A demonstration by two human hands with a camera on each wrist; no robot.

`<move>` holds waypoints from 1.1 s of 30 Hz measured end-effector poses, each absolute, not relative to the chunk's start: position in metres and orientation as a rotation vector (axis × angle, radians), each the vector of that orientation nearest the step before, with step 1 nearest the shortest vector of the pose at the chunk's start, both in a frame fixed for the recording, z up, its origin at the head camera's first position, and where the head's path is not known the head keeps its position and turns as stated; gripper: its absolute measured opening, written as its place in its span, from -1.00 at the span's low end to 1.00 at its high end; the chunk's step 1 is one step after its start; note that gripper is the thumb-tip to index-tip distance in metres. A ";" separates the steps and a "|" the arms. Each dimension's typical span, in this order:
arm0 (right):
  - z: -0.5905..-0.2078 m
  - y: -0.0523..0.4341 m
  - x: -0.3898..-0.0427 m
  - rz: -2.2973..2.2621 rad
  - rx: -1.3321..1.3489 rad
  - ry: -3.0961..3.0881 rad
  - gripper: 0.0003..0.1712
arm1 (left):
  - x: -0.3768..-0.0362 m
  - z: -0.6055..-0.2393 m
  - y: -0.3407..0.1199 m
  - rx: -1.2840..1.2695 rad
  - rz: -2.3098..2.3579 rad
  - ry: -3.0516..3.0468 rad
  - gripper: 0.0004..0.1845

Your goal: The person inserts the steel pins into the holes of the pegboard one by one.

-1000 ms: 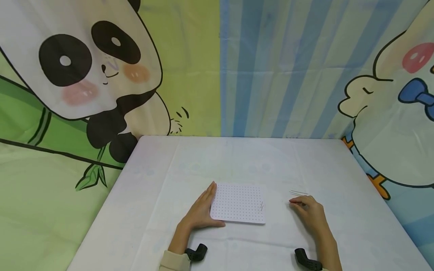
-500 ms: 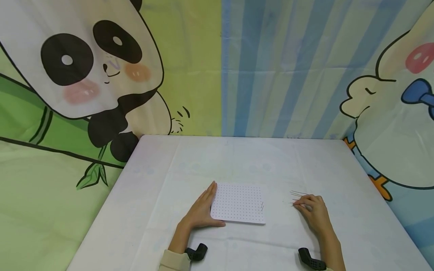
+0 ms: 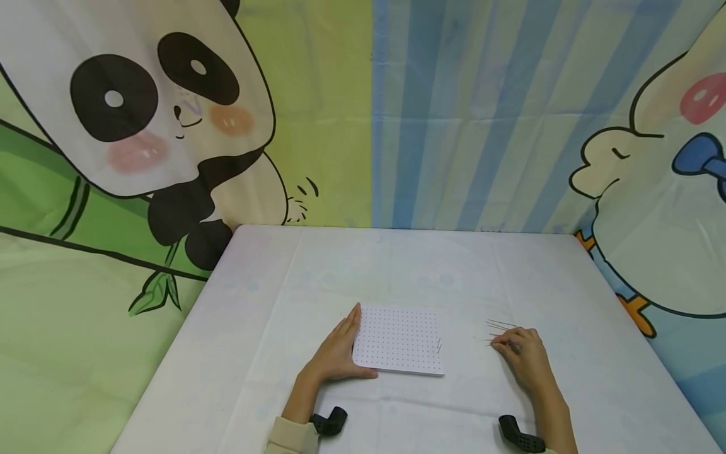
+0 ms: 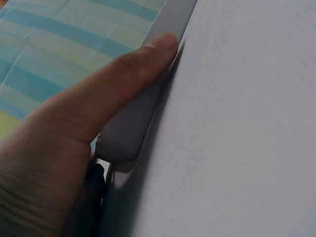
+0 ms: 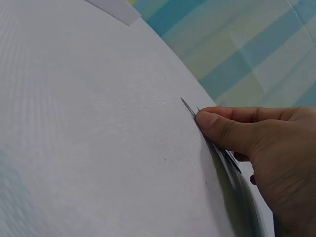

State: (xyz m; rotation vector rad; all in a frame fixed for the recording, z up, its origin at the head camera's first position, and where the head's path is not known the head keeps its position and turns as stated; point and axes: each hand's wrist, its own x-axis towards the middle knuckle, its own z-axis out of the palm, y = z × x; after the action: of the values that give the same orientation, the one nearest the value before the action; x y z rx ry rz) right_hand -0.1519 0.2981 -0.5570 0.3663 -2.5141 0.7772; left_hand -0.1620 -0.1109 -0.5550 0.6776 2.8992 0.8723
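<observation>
A white square board (image 3: 397, 340) dotted with rows of small holes lies on the table. Two thin dark needles (image 3: 439, 345) stand up from its right side. My left hand (image 3: 333, 354) is spread round the board's near left corner, straight fingers along the left edge and thumb against the front edge. In the left wrist view, that thumb (image 4: 133, 69) presses the board's side. To the right, my right hand (image 3: 524, 356) pinches between thumb and forefinger at several loose needles (image 5: 186, 105) close over the table; how many it grips I cannot tell.
More thin needles (image 3: 498, 323) lie just beyond my right fingertips. The table (image 3: 317, 265) has a white cover and meets a printed cloth backdrop (image 3: 454, 113) at its far edge. Black wrist cameras (image 3: 330, 421) sit on both wrists.
My right hand has shifted slightly right, and needle ends now show left of its fingertips. My left hand and the board have stayed in place.
</observation>
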 end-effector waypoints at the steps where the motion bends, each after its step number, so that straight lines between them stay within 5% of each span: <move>1: -0.557 0.298 -0.152 0.771 0.358 -2.523 -0.82 | -0.162 -0.555 -0.111 0.676 0.872 2.898 0.50; 17: -0.540 0.257 -0.158 1.157 0.209 -2.395 -0.89 | -0.163 -0.552 -0.111 0.684 0.826 2.896 0.52; 33: -0.531 0.205 -0.163 1.402 0.641 -2.312 -0.79 | -0.161 -0.553 -0.110 0.674 0.863 2.889 0.50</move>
State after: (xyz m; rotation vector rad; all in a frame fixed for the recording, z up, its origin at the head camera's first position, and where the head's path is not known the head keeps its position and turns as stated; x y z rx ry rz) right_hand -0.1628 0.2054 -0.5307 0.6414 -2.3125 1.4016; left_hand -0.1611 -0.1104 -0.5527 0.6739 2.8893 0.8627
